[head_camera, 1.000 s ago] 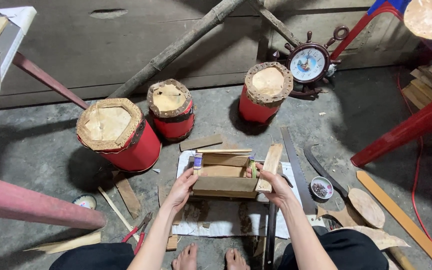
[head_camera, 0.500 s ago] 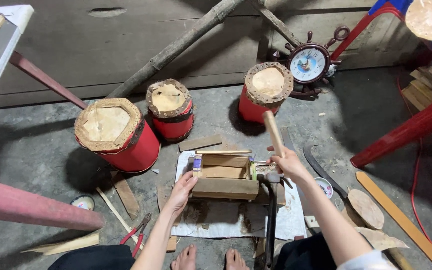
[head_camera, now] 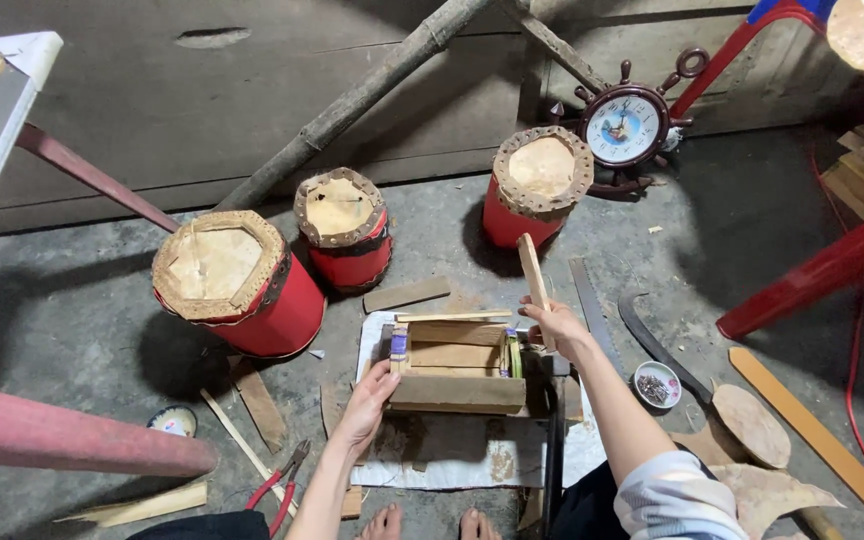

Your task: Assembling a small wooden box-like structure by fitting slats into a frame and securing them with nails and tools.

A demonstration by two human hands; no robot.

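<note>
A small wooden box frame (head_camera: 449,365) of pale slats sits on a white sheet (head_camera: 472,462) on the floor, just beyond my bare feet. My left hand (head_camera: 369,403) rests against the frame's near left corner, fingers spread. Raised above the frame's right end, my right hand (head_camera: 550,323) grips a narrow wooden slat (head_camera: 531,268) that stands almost upright. A bundle of thin strips (head_camera: 508,353) is tucked at the frame's right side.
Three red drums with tan tops stand behind: a large one (head_camera: 235,283) left, a small one (head_camera: 344,230) middle, another (head_camera: 536,192) right. Red pliers (head_camera: 283,483), loose slats (head_camera: 408,293), a long blade (head_camera: 661,349), a small dish (head_camera: 657,384), a ship-wheel clock (head_camera: 625,126) and red stool legs (head_camera: 814,271) surround me.
My right hand picked the slat up from beside the frame's right end and raised it upright. My left hand stayed on the frame's left corner.
</note>
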